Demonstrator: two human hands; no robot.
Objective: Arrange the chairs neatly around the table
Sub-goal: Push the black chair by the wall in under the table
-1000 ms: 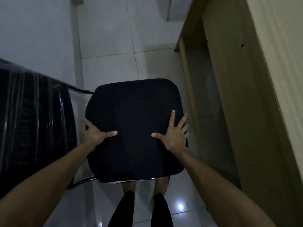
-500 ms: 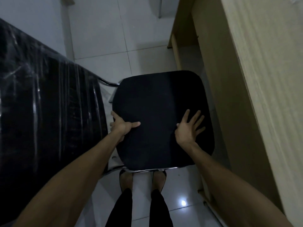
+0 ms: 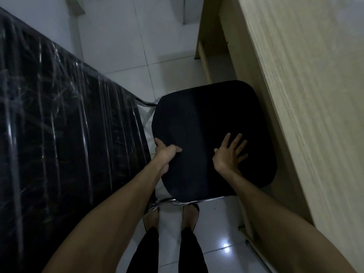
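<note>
A chair with a black padded seat [image 3: 208, 123] and a chrome tube frame [image 3: 177, 201] stands on the tiled floor in front of me. Its black backrest [image 3: 65, 138], wrapped in clear plastic, fills the left of the view. The seat's right edge reaches under the light wooden table [image 3: 307, 99]. My left hand [image 3: 166, 152] grips the seat's left edge, thumb on top and fingers curled under. My right hand [image 3: 229, 154] lies flat on the seat with fingers spread.
White glossy floor tiles [image 3: 122, 36] stretch ahead. The table's wooden side panel and lower rail [image 3: 204, 54] run along the right. A white wall and a small grey block [image 3: 75, 5] are at the top left. My legs [image 3: 169, 251] stand behind the chair.
The chair seat has shifted to the right, its right edge now under the table. The backrest fills more of the left. Both hands stayed on the seat.
</note>
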